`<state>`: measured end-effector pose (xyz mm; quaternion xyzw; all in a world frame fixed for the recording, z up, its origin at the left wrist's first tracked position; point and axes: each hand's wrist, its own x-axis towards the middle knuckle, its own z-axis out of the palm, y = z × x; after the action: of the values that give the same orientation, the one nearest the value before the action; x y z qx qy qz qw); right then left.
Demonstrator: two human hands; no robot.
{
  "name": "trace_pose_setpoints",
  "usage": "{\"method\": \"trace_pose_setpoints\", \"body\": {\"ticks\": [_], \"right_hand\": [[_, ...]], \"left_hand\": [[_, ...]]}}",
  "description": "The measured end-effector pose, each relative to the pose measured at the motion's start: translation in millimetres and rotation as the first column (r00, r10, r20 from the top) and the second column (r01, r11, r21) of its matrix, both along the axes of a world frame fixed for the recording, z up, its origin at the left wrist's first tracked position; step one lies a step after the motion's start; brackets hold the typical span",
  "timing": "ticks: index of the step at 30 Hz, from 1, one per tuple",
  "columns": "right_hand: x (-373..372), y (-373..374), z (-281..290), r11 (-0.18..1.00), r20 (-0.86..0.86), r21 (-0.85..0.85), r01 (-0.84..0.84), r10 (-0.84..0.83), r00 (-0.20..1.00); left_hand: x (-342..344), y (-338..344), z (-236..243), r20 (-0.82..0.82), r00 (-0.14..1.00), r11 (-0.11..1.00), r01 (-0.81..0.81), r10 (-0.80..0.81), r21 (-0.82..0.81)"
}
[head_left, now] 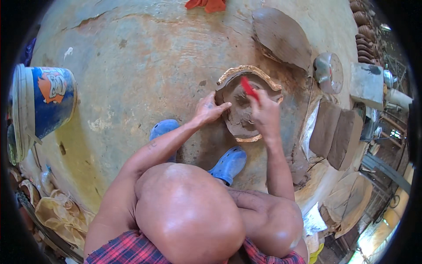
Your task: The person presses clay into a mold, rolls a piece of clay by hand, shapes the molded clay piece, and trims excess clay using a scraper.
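Observation:
A round mould [249, 139] with a rough, pale orange rim sits on the floor ahead of my feet, lined with wet grey clay [237, 119]. At its left edge my left hand [210, 109] holds the rim, thumb over the inner side and fingers toward the outside. My right hand [266, 115] is closed round a flat red scraper [249, 88], held over the far part of the clay. The scraper's lower end is partly hidden by my fingers, and I cannot tell whether it touches the clay.
Beyond the mould lies a large grey clay slab [281, 37]. To the right stand a round metal container [328, 72] and thick clay blocks [336, 134]. A blue-and-white bucket [50, 103] is at far left. My blue clogs [229, 165] are close to the mould. Red cloth [206, 4] lies at the top.

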<state>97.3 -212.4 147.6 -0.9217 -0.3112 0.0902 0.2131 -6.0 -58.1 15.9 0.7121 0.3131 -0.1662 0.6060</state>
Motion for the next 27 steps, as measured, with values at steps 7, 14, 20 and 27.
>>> {"method": "trace_pose_setpoints", "body": {"ticks": [7,14,20,27], "right_hand": [[-3,70,-15,0.945,-0.019,-0.2,-0.26,0.261,0.965],[-9,85,-10,0.787,-0.043,-0.563,-0.253,0.278,0.96],[-13,96,-12,0.682,-0.065,-0.67,-0.294,0.34,0.938],[-28,76,-24,0.61,-0.193,-0.675,-0.415,0.396,0.898]], "left_hand": [[-14,-24,-2,0.013,0.995,0.952,-0.087,0.095,-0.293],[-44,-50,17,-0.162,0.986,0.643,-0.108,-0.026,-0.758],[-49,-66,15,-0.282,0.955,0.434,-0.294,0.094,-0.851],[-55,-78,10,-0.27,0.949,0.453,-0.315,0.163,-0.834]]}}
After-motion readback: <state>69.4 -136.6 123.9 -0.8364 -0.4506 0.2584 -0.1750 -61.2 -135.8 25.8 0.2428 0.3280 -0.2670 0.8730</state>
